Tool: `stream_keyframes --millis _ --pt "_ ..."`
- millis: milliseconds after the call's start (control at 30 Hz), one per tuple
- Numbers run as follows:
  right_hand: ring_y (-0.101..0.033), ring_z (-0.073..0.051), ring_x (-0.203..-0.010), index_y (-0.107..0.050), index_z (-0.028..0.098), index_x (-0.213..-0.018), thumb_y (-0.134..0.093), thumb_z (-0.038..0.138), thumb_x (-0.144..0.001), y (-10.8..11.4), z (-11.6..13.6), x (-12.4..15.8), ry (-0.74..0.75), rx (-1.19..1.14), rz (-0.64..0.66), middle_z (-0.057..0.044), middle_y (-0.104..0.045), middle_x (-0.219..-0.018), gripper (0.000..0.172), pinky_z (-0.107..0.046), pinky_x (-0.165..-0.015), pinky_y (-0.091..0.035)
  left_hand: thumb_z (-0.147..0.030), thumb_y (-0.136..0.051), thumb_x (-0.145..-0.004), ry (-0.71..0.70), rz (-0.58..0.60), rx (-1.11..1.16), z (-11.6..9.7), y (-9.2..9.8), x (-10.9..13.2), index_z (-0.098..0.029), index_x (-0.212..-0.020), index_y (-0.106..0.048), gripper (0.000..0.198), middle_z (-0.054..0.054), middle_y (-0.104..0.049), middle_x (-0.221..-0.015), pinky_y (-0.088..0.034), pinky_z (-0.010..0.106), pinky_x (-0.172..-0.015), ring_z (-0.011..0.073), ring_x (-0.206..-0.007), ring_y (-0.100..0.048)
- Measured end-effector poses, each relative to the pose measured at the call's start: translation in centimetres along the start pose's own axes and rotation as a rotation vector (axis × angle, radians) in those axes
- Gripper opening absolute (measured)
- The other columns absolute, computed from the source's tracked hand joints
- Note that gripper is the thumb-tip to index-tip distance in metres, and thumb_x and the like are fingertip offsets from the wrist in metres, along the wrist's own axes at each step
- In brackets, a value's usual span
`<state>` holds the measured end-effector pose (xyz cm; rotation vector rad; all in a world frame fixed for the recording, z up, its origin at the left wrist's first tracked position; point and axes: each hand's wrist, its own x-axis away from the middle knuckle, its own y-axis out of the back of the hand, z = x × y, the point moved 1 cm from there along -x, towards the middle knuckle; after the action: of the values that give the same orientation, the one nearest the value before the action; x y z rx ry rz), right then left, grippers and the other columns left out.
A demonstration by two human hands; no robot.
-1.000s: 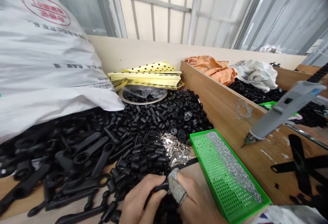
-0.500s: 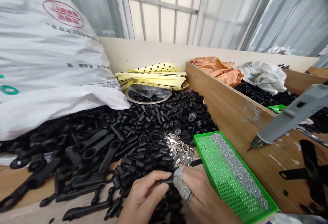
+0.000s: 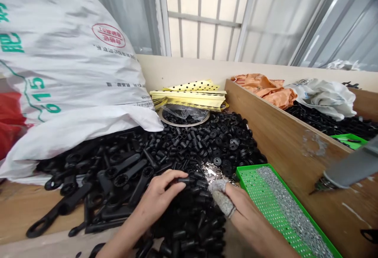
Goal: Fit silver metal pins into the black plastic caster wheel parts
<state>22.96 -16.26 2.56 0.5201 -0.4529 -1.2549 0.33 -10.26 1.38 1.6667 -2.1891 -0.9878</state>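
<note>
L hand pinching w/ fingertips, R hand forefinger extended.

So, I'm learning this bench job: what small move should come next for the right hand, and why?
Probably pinch one piece from the silver clips: the right hand has its fingertips at that pile, while the left hand pinches a black tube beside it.

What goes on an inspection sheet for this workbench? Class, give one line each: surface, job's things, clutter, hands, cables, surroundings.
Surface: wooden bench, mostly buried in black parts.
Job's things: black sleeve; sleeve pile; metal clips.
Clutter: black handles, white sack, green tray holding silver pieces, yellow dotted bundle, grey driver.
Hands: left hand pinches the black sleeve; right hand, one finger wrapped, at the metal clips.
Cables: nothing seen.
Surroundings: wooden divider, barred window.
</note>
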Motion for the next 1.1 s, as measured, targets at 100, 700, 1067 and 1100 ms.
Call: stream_keyframes --millis 100,700,1067,1100 --pt "-0.054 -0.02 -0.096 -0.052 0.023 -0.087 -0.039 0.027 -0.095 0.0 -0.4 -0.4 0.03 0.057 0.033 -0.003 -0.059 -0.097 0.016 -0.033 -0.085 -0.043 -0.024 -0.054 -0.082 0.01 0.027 -0.037 1.9 0.6 -1.2 -0.021 -0.093 -0.07 0.02 0.003 -0.071 -0.087 -0.049 0.029 -0.076 0.0206 -0.082 -0.065" --pt "-0.055 -0.019 -0.078 -0.047 0.021 -0.074 -0.038 0.002 -0.073 1.2 0.2 -2.4 0.217 0.38 0.131 -0.003 -0.059 -0.084 0.021 -0.031 -0.072 -0.046 -0.011 -0.052 -0.087 0.086 0.224 -0.535 3.5 1.4 -5.9 -0.02 -0.101 -0.066 0.021 0.007 -0.071 -0.102 -0.048 0.036 -0.087 0.0239 -0.097 -0.065" --pt "-0.056 -0.022 -0.092 -0.049 0.019 -0.079 -0.039 -0.002 -0.069 1.8 0.5 -3.2 0.159 0.42 0.178 -0.007 -0.059 -0.094 0.026 -0.034 -0.084 -0.044 -0.027 -0.057 -0.09 0.169 0.329 -0.655 3.3 -0.4 -7.7 -0.016 -0.11 -0.059 0.023 0.007 -0.062 -0.112 -0.052 0.041 -0.081 0.0216 -0.095 -0.062" --pt "-0.055 -0.022 -0.093 -0.049 0.019 -0.08 -0.039 -0.002 -0.07 1.8 0.4 -3.2 0.165 0.42 0.176 -0.007 -0.059 -0.095 0.025 -0.034 -0.085 -0.044 -0.027 -0.057 -0.09 0.161 0.325 -0.626 3.4 -0.3 -7.7 -0.016 -0.109 -0.059 0.022 0.007 -0.062 -0.111 -0.052 0.042 -0.081 0.0216 -0.096 -0.062"
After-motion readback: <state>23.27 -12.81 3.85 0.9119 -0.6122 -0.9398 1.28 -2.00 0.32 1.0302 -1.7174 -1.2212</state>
